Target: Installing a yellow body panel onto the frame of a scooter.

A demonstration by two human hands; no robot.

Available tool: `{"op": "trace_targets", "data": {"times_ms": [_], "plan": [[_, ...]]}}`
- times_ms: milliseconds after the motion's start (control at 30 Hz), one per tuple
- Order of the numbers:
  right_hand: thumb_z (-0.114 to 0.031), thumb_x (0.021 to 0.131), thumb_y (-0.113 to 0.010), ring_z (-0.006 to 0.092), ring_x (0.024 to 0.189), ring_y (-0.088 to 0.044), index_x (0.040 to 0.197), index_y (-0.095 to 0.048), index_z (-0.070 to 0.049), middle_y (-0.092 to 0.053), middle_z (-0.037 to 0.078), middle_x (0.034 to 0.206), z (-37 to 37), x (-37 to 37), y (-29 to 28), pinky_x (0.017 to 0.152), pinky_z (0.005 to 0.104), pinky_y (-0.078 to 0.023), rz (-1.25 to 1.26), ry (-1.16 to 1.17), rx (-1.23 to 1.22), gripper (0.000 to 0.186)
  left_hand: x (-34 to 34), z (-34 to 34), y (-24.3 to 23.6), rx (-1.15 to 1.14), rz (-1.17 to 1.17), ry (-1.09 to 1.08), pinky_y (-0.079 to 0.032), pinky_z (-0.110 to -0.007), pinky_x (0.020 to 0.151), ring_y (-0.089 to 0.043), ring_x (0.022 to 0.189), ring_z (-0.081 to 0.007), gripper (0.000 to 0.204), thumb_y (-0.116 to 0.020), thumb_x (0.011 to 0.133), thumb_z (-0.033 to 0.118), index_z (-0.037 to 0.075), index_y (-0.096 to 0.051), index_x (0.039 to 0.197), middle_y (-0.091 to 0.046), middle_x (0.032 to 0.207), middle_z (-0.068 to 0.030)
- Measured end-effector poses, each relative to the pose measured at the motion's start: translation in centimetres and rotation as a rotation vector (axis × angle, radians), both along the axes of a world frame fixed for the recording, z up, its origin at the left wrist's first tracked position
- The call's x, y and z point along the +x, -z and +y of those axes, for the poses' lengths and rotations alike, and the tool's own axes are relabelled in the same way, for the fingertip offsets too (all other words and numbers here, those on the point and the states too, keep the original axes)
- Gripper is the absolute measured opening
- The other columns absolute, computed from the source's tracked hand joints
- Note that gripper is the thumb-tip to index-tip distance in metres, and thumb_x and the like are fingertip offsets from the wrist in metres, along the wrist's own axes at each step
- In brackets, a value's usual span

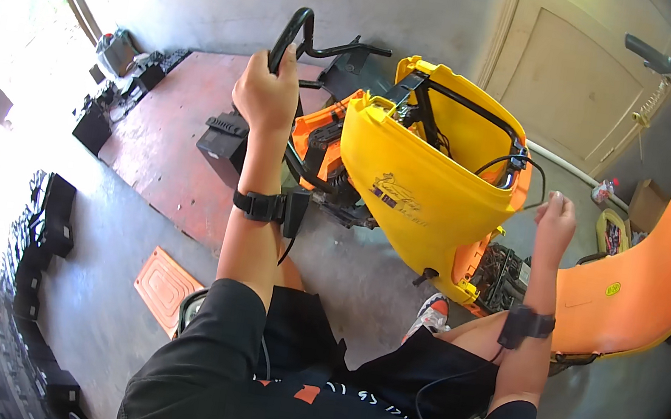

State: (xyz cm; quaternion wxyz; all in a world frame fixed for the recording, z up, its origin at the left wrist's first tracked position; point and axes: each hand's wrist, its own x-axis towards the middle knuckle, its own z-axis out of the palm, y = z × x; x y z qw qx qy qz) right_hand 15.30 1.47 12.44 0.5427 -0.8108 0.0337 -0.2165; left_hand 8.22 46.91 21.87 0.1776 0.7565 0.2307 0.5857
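My left hand (268,93) is wrapped round a bent black metal tube (302,26) at the rear of a partly stripped scooter. A yellow plastic body shell (415,195) fills the middle of the scooter, its top uncovered and a black tube frame showing inside. On the shell's right side, my right hand (556,219) is raised with its fingers curled together. A thin black cable (543,174) loops from the shell's rim down to near those fingertips. Whether the fingers pinch the cable or something else is too small to tell.
The scooter's orange front panel (625,284) and handlebar (653,55) rise at the right. Behind my left hand lies a reddish board (165,113) with a black box (225,142). Several black boxes (56,213) line the left. An orange panel (166,289) lies on the floor.
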Motion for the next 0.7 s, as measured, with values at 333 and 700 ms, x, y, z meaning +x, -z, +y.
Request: {"op": "trace_targets", "data": {"times_ms": [333, 700], "plan": [[-0.025, 0.090, -0.062, 0.0290, 0.116, -0.054, 0.119, -0.058, -0.007, -0.063, 0.011, 0.116, 11.0, -4.2, -2.2, 0.107, 0.0484, -0.031, -0.688, -0.195, -0.584, 0.034, 1.6, 1.6, -3.1, -0.274, 0.028, 0.035, -0.047, -0.040, 0.061, -0.059, 0.058, -0.0258, 0.044, -0.071, 0.083, 0.038, -0.004, -0.066, 0.071, -0.063, 0.062, -0.0137], [-0.032, 0.087, -0.064, 0.0263, 0.091, -0.059, 0.092, -0.068, -0.007, -0.066, 0.006, 0.087, 11.7, -3.4, -0.8, 0.102, 0.0485, -0.035, -0.672, -0.143, -0.611, 0.026, 4.5, 1.1, -5.8, -0.272, -0.037, 0.282, -0.035, -0.031, 0.049, -0.040, 0.051, -0.0099, 0.040, -0.072, 0.085, 0.028, -0.001, -0.058, 0.060, -0.046, 0.053, 0.0003]]}}
